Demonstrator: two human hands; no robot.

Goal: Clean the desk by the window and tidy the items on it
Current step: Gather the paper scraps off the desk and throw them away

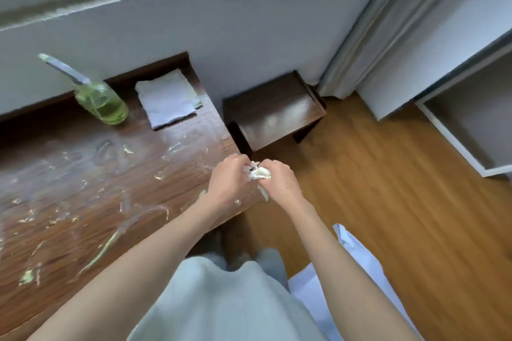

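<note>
- Head view: left hand (230,177) and right hand (278,178) both pinch a soiled wad of tissue (259,173), fingers curled on it, just past the desk's (83,174) right corner.
- Desk top smeared with greenish streaks and white film; wiping looks far from finished.
- Green bottle (102,102) and folded cloth (166,98) sit at the back, not yet tidied.

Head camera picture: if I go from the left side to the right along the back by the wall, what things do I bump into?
Green bottle → folded white cloth → low dark wooden stool → grey curtain → white cabinet.
</note>
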